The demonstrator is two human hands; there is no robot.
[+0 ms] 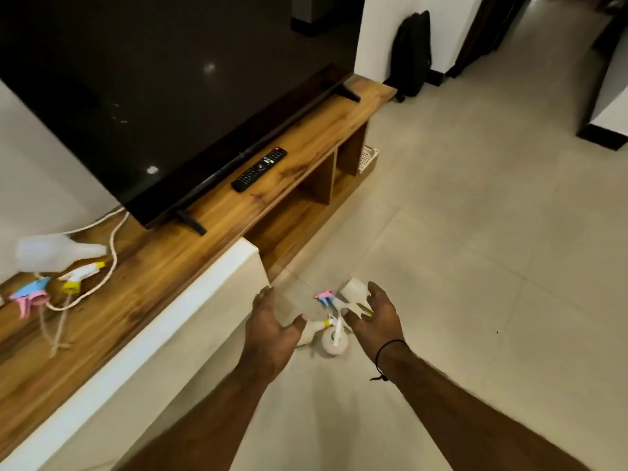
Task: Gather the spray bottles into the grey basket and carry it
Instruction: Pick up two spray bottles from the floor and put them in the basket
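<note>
Spray bottles (331,321) lie ungathered on the floor (475,266); my left hand (272,324) and right hand (375,314) grips spread, basket unseen.

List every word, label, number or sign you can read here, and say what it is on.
None can be read.
Remote control on the wooden TV stand: coloured buttons and key markings, too small to read.
Spray bottles on the floor and on the stand: no legible label, blurred.
Television: screen dark, no text.
</note>
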